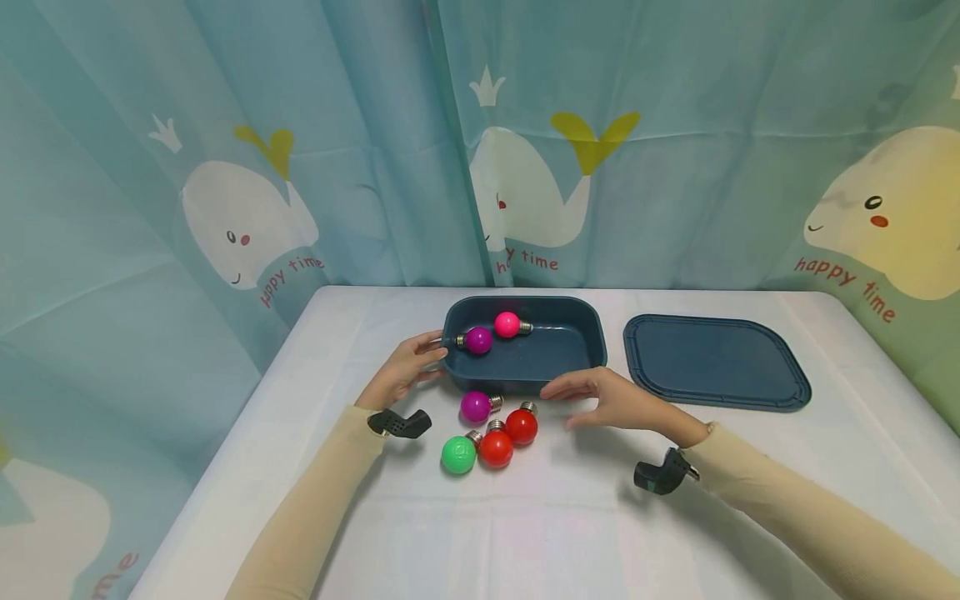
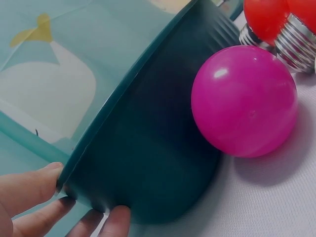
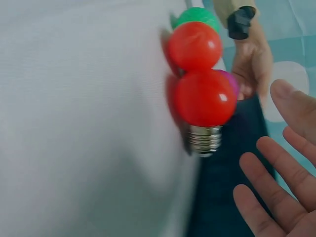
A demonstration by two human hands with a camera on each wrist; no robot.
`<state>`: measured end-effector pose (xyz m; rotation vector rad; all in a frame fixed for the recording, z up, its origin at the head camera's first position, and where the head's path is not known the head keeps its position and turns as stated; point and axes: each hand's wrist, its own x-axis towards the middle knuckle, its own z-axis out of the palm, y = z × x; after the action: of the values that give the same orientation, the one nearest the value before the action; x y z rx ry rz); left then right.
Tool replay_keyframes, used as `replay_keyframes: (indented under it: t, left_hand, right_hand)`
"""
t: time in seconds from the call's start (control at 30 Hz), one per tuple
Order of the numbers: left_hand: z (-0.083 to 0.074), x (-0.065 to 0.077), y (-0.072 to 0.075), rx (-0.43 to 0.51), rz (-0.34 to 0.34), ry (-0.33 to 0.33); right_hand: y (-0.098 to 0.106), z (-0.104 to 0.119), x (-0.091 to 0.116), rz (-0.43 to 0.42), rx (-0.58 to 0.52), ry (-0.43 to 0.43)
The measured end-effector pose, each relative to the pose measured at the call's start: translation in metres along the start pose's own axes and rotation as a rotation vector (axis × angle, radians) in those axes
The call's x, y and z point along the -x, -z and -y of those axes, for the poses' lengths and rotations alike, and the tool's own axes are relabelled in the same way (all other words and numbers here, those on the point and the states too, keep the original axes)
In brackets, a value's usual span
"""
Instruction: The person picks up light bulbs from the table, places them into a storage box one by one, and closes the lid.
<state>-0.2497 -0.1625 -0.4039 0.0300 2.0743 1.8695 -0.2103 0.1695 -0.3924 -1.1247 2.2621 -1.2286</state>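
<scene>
My left hand [image 1: 405, 367] rests its fingertips on the left end of a dark blue plastic bin [image 1: 573, 343]. In the left wrist view the thumb [image 2: 37, 185] meets the rim while the other fingertips touch the outer wall. At the bin's front right, my right hand [image 1: 611, 398] hovers with spread fingers and nothing in it. Inside the bin lie a purple light bulb [image 1: 478, 340] and a pink bulb [image 1: 507, 324]. Before it lie another purple bulb [image 1: 475, 407], a green bulb [image 1: 458, 455] and two red bulbs [image 1: 496, 448].
Right of the bin a dark blue lid [image 1: 716, 360] lies flat on the white tablecloth [image 1: 480, 542]. A light blue curtain [image 1: 390, 167] with whale prints hangs behind the table. Each wrist wears a black strap-on device [image 1: 663, 473].
</scene>
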Motion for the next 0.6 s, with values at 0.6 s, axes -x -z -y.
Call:
replay_keyframes:
  t: [0.6]
  left_hand:
    - [0.0,0.0,-0.001,-0.011,-0.021,0.024]
  right_hand:
    - [-0.023,-0.019,-0.014,0.002,0.069,0.004]
